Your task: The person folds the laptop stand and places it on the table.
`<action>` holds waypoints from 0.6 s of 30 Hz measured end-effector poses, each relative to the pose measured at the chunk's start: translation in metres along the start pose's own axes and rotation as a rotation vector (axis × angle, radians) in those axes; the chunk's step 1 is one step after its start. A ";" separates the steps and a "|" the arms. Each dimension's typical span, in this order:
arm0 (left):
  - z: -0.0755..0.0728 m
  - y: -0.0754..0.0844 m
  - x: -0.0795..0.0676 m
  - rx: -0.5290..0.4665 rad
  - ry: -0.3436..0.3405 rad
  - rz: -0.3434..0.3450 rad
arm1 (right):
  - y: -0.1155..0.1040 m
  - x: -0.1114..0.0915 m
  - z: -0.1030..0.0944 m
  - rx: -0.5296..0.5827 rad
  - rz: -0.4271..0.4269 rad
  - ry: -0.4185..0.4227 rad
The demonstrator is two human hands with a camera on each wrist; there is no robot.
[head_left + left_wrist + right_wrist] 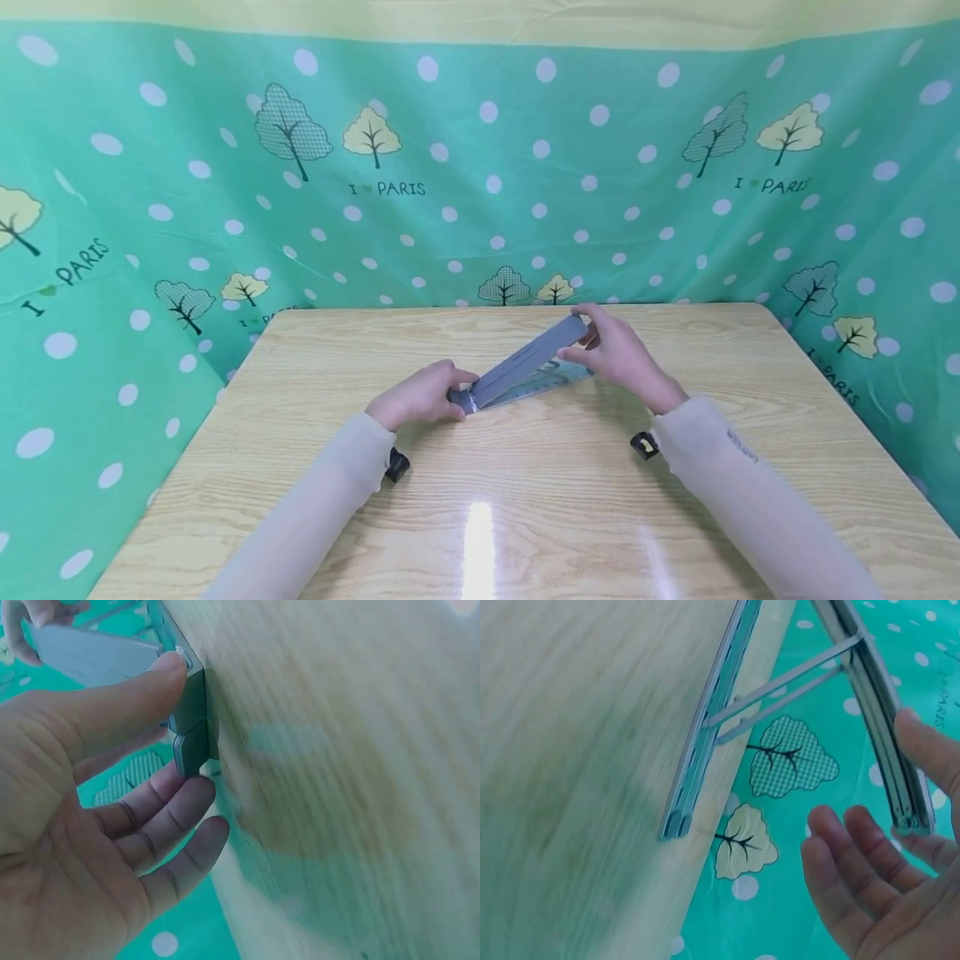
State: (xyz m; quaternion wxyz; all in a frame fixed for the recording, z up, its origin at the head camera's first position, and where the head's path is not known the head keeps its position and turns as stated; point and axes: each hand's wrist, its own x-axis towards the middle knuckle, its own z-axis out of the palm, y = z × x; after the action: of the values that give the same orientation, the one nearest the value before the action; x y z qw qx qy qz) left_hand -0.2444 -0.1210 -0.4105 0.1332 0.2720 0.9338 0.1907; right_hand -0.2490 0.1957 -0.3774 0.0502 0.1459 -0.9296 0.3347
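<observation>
A grey folding stand (532, 358) sits tilted open on the table, hinged at its left end. Its upper panel slopes up to the right above a flat base (686, 787). Two thin metal struts (780, 688) link base and panel in the right wrist view. My left hand (423, 395) pinches the hinged end (193, 742) between thumb and fingers, the other fingers loosely bent beneath. At the raised far end, my right hand (622, 354) holds the panel with thumb and fingers. Part of that grip is hidden behind the panel.
The stand is on a light wood-grain table (525, 483). A green dotted curtain (465, 117) with tree prints hangs behind and beside it. Small black devices (397, 464) sit under both wrists.
</observation>
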 end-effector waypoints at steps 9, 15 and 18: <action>-0.008 -0.013 0.017 -0.084 -0.043 0.019 | -0.007 -0.018 0.004 -0.004 0.069 0.065; -0.011 -0.017 0.026 -0.067 -0.060 0.006 | -0.011 -0.025 0.006 0.025 0.107 0.073; -0.013 -0.017 0.029 -0.036 -0.060 -0.008 | -0.012 -0.027 0.007 0.040 0.100 0.085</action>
State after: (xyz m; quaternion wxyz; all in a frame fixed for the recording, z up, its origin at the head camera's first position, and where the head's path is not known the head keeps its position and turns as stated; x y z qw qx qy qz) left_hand -0.2804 -0.1218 -0.4110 0.1669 0.2715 0.9268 0.1988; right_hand -0.2198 0.1889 -0.3809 0.0699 0.0858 -0.9258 0.3615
